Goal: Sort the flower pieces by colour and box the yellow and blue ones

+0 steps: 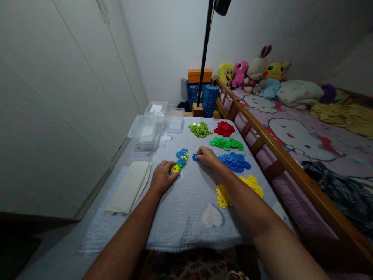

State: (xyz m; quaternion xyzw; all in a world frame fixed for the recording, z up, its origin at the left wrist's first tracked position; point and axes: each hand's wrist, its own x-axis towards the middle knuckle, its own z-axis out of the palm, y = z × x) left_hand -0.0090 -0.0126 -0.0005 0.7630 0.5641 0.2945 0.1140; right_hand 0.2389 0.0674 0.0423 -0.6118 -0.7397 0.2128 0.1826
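Observation:
On the cloth-covered table, my left hand (163,177) has its fingers closed on the near end of a joined cluster of plastic snowflake discs (182,160) in blue, green and yellow. To the right of that cluster, my right hand (207,156) pinches a single blue snowflake disc (195,157), apart from the cluster. Beside my right forearm lie a pile of blue discs (234,161) and some yellow discs (223,195), partly hidden by the arm. Farther back are piles of green discs (226,143), red discs (224,128) and lime-green discs (200,129).
Clear plastic containers (144,130) stand at the back left, with a folded cream cloth (128,188) nearer me. A wooden bed rail (264,136) runs along the right side. Behind the table rise a black lamp pole (204,54) and a blue vase (210,102).

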